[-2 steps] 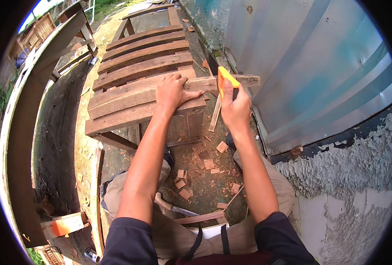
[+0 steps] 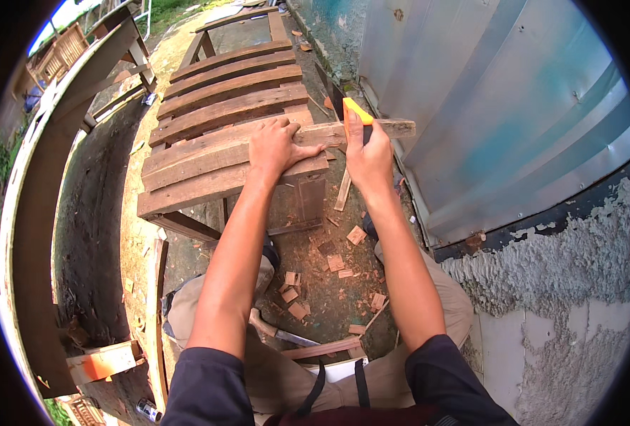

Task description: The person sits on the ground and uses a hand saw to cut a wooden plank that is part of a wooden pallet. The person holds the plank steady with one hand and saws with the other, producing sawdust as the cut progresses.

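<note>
The wooden strip (image 2: 371, 130) lies across the near end of a slatted wooden bench (image 2: 222, 106), its right end sticking out past the bench toward a corrugated metal wall (image 2: 499, 121). Nearest the camera, on the dirt floor (image 2: 329, 291) between the person's knees, lie a hammer (image 2: 279, 332), a thin batten (image 2: 322, 349) and scattered small wood offcuts (image 2: 297, 310). Farther up, the left hand (image 2: 276, 145) lies flat on the strip and the slat beside it, fingers (image 2: 286, 126) spread wide and pressing down. Just right of it, the right hand (image 2: 368, 160) has its fingers wrapped tight around the orange handle of a handsaw (image 2: 354, 113), whose dark blade crosses the strip near its overhanging end. Beyond, the bench's slats run away toward a patch of grass, with a long curved timber frame (image 2: 52, 128) on the left.
</note>
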Action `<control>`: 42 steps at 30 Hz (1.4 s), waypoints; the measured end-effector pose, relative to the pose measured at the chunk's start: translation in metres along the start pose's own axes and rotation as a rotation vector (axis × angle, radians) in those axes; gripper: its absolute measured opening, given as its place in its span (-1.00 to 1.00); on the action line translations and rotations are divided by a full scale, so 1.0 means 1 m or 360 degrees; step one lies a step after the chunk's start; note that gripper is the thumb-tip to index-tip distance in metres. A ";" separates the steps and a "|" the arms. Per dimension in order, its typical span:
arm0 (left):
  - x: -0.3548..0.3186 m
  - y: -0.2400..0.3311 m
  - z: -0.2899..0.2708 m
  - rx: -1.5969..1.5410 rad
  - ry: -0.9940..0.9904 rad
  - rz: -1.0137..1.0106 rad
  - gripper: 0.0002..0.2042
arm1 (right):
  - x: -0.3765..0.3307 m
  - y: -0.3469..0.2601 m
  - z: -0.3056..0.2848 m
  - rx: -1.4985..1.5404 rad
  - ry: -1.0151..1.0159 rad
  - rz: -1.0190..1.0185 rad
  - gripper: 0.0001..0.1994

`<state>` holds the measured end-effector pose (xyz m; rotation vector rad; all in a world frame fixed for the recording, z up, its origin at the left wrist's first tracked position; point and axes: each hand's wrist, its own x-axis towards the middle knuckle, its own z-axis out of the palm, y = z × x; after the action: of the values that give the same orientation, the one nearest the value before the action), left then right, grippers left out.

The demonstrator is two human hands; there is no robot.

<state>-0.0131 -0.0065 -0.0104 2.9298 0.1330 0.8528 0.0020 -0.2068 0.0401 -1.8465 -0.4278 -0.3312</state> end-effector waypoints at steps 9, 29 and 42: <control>0.002 -0.008 -0.004 -0.0041 -0.0120 -0.0075 -0.26 | -0.175 0.013 -0.073 0.0338 -0.0041 0.0224 -0.42; 0.005 -0.014 -0.005 0.0000 -0.0088 -0.0061 -0.24 | -0.073 -0.007 -0.028 0.0064 -0.0032 0.0104 -0.53; -0.005 -0.005 0.002 -0.0041 -0.0036 -0.0081 -0.25 | -0.109 -0.007 -0.061 0.0328 -0.0027 0.0335 -0.57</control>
<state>-0.0161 -0.0022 -0.0154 2.8976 0.1924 0.8074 -0.0992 -0.2765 0.0179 -1.6752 -0.2652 -0.1232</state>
